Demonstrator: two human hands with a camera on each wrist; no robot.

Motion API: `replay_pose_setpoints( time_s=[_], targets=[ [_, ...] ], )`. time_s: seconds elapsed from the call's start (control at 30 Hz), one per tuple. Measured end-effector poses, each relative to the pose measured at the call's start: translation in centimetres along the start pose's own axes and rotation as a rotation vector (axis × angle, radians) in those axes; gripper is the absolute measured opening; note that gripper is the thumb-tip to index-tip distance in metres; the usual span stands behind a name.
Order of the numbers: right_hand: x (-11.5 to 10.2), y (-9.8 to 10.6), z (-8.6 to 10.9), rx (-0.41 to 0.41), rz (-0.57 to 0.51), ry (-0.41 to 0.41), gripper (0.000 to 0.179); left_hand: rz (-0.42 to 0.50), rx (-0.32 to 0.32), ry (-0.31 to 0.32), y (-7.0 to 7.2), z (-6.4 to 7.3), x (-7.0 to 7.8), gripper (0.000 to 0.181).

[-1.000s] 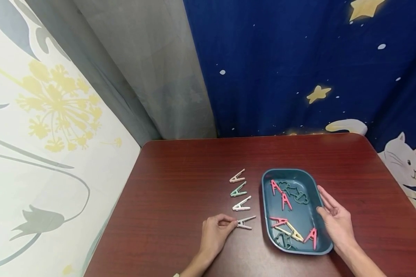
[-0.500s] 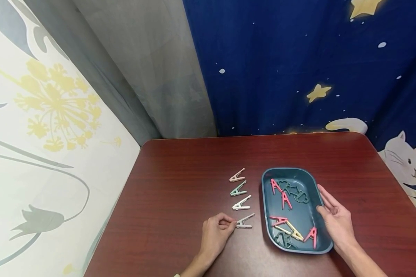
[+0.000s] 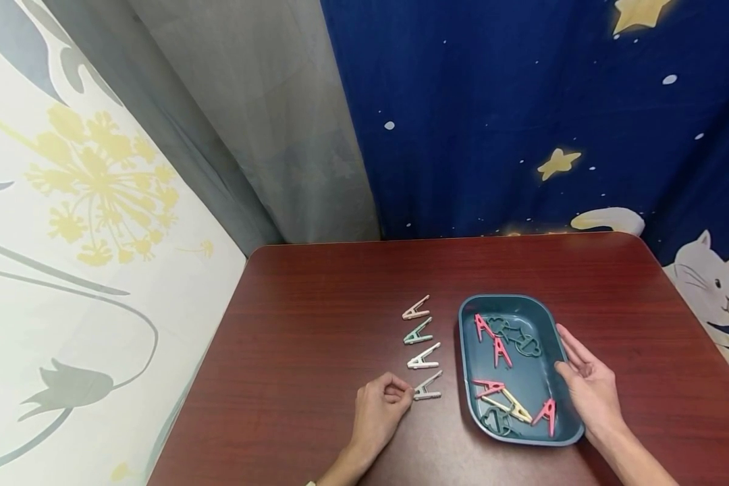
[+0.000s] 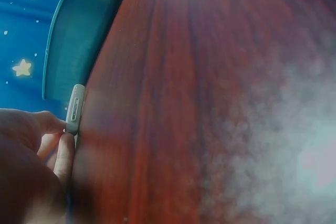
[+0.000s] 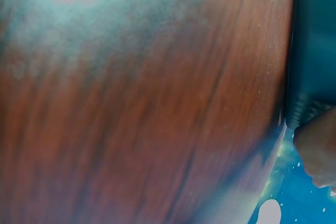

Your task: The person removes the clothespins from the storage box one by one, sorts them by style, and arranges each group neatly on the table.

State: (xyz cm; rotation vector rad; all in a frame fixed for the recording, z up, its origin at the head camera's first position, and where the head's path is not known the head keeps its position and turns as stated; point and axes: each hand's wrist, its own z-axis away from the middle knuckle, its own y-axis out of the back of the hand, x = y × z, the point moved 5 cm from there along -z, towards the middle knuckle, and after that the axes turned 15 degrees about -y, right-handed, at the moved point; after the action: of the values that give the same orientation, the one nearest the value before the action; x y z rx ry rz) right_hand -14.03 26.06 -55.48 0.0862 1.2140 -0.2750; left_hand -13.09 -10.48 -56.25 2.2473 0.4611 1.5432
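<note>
My left hand (image 3: 379,413) pinches the closed end of a pale grey clothespin (image 3: 428,387) between thumb and fingertips, low over the table. In the left wrist view that same clothespin (image 4: 75,109) shows edge-on at the fingertips. Beyond it, three more clothespins form a column: white (image 3: 423,357), green (image 3: 418,332) and beige (image 3: 416,308). My right hand (image 3: 590,386) grips the right wall of a dark teal tray (image 3: 464,358), thumb over the rim. Inside lie several pink clothespins (image 3: 501,352), a yellow one (image 3: 516,406) and dark green cloud-like shapes (image 3: 527,345).
The dark red wooden table (image 3: 316,324) reaches back to a grey curtain (image 3: 291,135) and a blue starry curtain (image 3: 492,121). A white patterned wall (image 3: 176,304) borders its left side. Glare brightens part of the tabletop in both wrist views.
The left hand has turned the grey clothespin slightly, so its open end tilts more toward the back, in line with the others. The right hand and tray stay put.
</note>
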Motion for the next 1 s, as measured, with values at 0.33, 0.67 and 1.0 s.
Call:
replay_pose_setpoints(
  time_s=[0.33,0.67,1.0],
  targets=[
    [0.0,0.1,0.0,-0.004,0.004,0.0,0.064,0.036,-0.017,0.046,0.0,-0.1,-0.2,0.011],
    [-0.1,-0.1,0.0,-0.003,0.01,0.004,0.063,0.089,0.023,0.089,0.7,-1.5,0.1,0.005],
    [-0.1,-0.1,0.1,-0.002,0.019,0.011,0.064,0.311,0.122,-0.205,0.4,-6.8,5.9,0.023]
  ],
)
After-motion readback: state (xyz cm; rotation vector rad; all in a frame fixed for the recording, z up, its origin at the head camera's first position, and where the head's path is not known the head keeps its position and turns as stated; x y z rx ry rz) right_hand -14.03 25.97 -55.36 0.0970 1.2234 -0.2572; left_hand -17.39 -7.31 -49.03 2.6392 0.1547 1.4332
